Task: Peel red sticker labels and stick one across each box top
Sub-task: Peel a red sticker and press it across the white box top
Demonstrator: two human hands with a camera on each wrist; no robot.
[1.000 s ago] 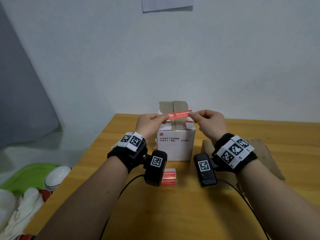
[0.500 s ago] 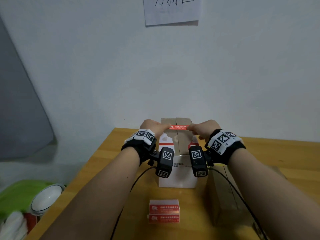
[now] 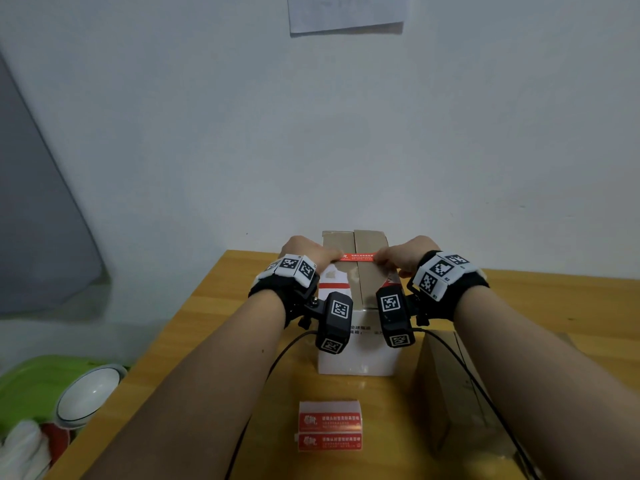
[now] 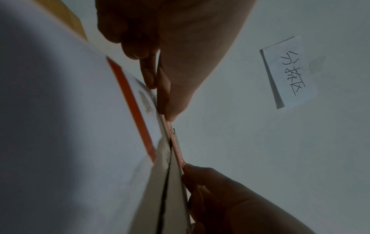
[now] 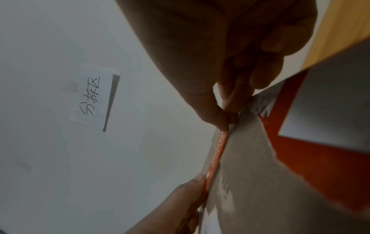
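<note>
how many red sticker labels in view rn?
3. One red label is held by the left hand and right hand across the white box top; two lie on a backing sheet on the table. More may be hidden.

Dim, flat indoor light on my feeds.
Head view is soft and bowed at the edges; both wrist views are dark, grainy, blurred up close.

Your box (image 3: 356,344) stands on the table (image 3: 214,306), toward its far edge by the wall; the sticker label (image 3: 357,257) lies across the box top, your left hand (image 3: 306,252) at its left end, your right hand (image 3: 407,254) at its right; the label sheet (image 3: 329,426) lies in front of the box; a second box (image 3: 446,386) sits just right of it; a bowl (image 3: 88,393) rests off the table's left edge; a paper note (image 3: 346,12) hangs on the wall above.
</note>
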